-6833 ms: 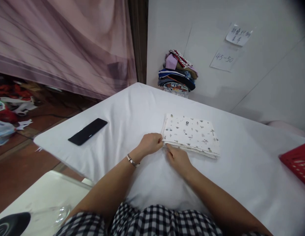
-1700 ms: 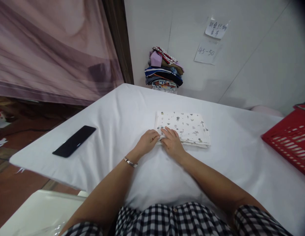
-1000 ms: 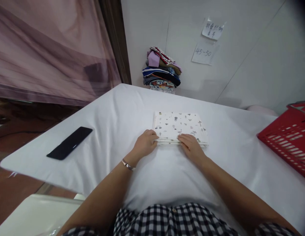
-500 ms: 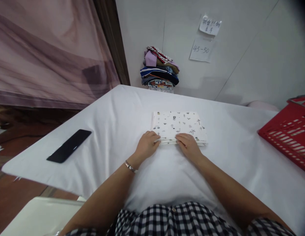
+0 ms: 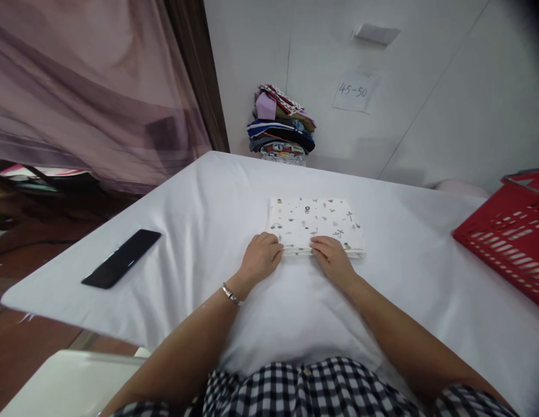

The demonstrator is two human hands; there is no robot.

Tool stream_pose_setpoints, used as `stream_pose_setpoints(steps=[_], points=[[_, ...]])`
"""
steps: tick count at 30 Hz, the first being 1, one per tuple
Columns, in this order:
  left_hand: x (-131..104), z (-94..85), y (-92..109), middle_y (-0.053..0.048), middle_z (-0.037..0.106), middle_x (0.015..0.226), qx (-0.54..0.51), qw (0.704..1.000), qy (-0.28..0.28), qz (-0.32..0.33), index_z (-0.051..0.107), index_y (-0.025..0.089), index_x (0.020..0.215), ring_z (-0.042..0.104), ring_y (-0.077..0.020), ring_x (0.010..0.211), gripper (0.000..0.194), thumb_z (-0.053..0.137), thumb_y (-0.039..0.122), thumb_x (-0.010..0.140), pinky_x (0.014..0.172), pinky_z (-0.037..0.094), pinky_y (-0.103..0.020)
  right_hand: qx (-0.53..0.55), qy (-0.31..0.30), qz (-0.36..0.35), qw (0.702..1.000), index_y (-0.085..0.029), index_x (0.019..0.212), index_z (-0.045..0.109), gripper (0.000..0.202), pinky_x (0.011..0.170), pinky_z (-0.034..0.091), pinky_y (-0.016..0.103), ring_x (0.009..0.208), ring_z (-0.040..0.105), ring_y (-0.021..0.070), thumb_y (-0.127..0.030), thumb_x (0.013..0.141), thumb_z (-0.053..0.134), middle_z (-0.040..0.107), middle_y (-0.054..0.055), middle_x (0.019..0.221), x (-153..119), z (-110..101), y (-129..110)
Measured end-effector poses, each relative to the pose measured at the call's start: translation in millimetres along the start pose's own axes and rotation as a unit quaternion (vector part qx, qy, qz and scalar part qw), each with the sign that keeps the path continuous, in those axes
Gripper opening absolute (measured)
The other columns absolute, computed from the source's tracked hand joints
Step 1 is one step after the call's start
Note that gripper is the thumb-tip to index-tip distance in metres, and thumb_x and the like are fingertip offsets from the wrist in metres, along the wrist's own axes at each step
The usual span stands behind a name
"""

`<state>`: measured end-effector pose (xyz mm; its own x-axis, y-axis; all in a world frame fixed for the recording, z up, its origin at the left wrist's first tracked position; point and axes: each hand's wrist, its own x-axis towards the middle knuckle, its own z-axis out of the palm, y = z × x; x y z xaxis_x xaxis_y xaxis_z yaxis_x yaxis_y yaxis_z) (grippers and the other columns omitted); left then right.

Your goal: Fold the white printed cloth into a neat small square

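Note:
A folded white cloth (image 5: 315, 220) with a small grey and dark print lies flat on the white-covered table (image 5: 200, 208). Its layered near edge faces me. At the left part of that edge, my left hand (image 5: 263, 255) is closed, fingertips pinching the cloth. My right hand (image 5: 333, 258) grips the same edge a little right of its middle, thumb and fingers together. Both thumbs are partly hidden. A silver bracelet (image 5: 231, 294) circles my left wrist.
To the left lies a flat black phone-like slab (image 5: 122, 259). A red plastic basket (image 5: 508, 231) stands at the right edge. Folded fabrics (image 5: 281, 124) are stacked beyond the table against the wall. A pinkish curtain (image 5: 91, 87) hangs at left, above a pale stool (image 5: 73, 382).
The upper paper note on the wall has flipped up, and the curtain's lower edge has lifted at left. My hands stay almost still on the folded cloth.

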<state>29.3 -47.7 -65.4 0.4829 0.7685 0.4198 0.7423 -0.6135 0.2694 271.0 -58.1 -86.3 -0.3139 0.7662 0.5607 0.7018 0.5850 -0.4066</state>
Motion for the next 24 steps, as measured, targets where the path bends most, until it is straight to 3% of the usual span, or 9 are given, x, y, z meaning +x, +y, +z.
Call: stream_pose_setpoints(steps=[5,10,13,19,24], points=[[0.4,-3.3,-0.6,-0.005,0.061,0.083,0.018,1.000,-0.017,0.017,0.066,0.021,0.080,0.051,-0.0195,0.082,0.022,0.045,0.023,0.087,0.073,0.039,-0.036,-0.020,-0.025,-0.021,0.999,-0.022,0.102,0.066,0.025,0.092,0.043,0.045,0.106,0.056,0.0229,-0.024,0.092,0.043,0.065,0.009,0.111,-1.7,-0.5,2.3],[0.9,0.2,1.3,-0.007,0.062,0.099,0.013,0.999,0.007,0.042,0.063,0.024,0.104,0.052,-0.0221,0.096,0.021,0.051,0.028,0.086,0.083,0.039,-0.040,-0.037,-0.032,-0.027,0.998,-0.023,0.104,0.065,0.026,0.093,0.044,0.044,0.107,0.056,0.0219,-0.023,0.092,0.043,0.064,0.009,0.113,-0.5,0.4,1.7],[1.6,6.8,0.2,-0.006,0.063,0.093,0.015,0.998,0.007,0.056,0.065,0.024,0.098,0.054,-0.0210,0.092,0.021,0.045,0.024,0.090,0.080,0.040,-0.038,-0.046,-0.051,-0.040,0.997,-0.022,0.110,0.063,0.027,0.096,0.042,0.043,0.111,0.054,0.0213,-0.024,0.092,0.043,0.063,0.009,0.117,0.0,-4.0,2.0],[3.1,10.4,-3.2,-0.006,0.065,0.090,-0.006,0.999,0.019,0.046,0.067,0.024,0.093,0.055,-0.0216,0.087,0.023,0.045,0.026,0.090,0.076,0.042,-0.038,-0.093,-0.072,-0.014,0.993,-0.023,0.120,0.058,0.031,0.099,0.040,0.046,0.117,0.051,0.0222,-0.025,0.092,0.044,0.060,0.008,0.123,-15.4,-41.0,28.4],[3.8,8.3,-3.6,-0.006,0.065,0.090,-0.015,0.999,0.022,0.038,0.068,0.025,0.092,0.056,-0.0220,0.087,0.024,0.045,0.027,0.089,0.076,0.043,-0.039,-0.107,-0.001,0.043,0.993,-0.024,0.110,0.064,0.027,0.097,0.043,0.047,0.114,0.054,0.0241,-0.030,0.090,0.048,0.063,0.009,0.118,-41.2,-77.3,66.7]])
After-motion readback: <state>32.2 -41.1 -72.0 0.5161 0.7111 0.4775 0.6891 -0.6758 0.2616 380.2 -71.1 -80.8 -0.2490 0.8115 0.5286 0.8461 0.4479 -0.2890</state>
